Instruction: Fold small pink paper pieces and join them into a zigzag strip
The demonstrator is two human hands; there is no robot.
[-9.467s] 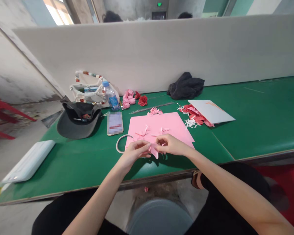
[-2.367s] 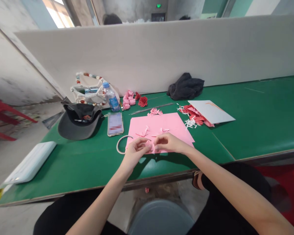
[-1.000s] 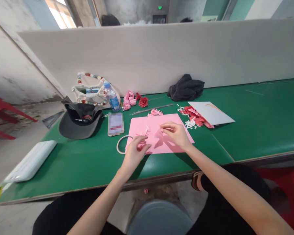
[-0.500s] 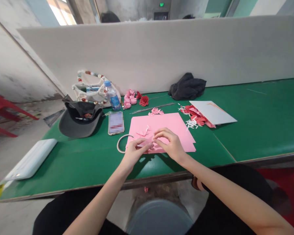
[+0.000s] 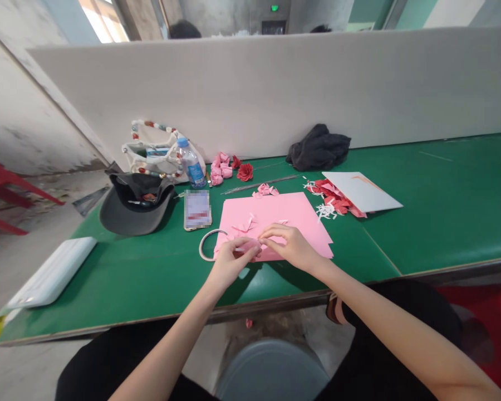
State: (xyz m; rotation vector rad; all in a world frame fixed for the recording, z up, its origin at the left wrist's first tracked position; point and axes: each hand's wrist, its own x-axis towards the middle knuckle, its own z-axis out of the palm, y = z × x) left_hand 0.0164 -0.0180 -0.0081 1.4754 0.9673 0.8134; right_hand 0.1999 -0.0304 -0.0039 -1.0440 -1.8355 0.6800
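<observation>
A small piece of folded pink paper [image 5: 254, 244] sits between the thumb and fingers of my left hand [image 5: 231, 257]. My right hand [image 5: 290, 245] pinches at the right edge of the same piece, its fingertips meeting those of the left. Both hands are above the near part of a stack of pink paper sheets [image 5: 275, 206]. On the sheets lie a folded pink strip [image 5: 245, 225] and another folded bit [image 5: 283, 221], partly hidden behind my right hand. A pale ring [image 5: 201, 249], like a tape roll, lies beside my left hand.
Behind the sheets are pink paper flowers [image 5: 220, 168], a red paper rose [image 5: 245, 171] and thin wires [image 5: 261, 184]. A bottle [image 5: 191, 164], phone [image 5: 197, 210] and cap [image 5: 136, 209] stand left. Red scraps [image 5: 338, 200], a white sheet [image 5: 363, 191] and dark cloth [image 5: 318, 147] lie right.
My right hand has carried a pink paper piece left and down to my left hand. The hands, apart a second ago, now meet at the paper, and my left fingers have closed.
</observation>
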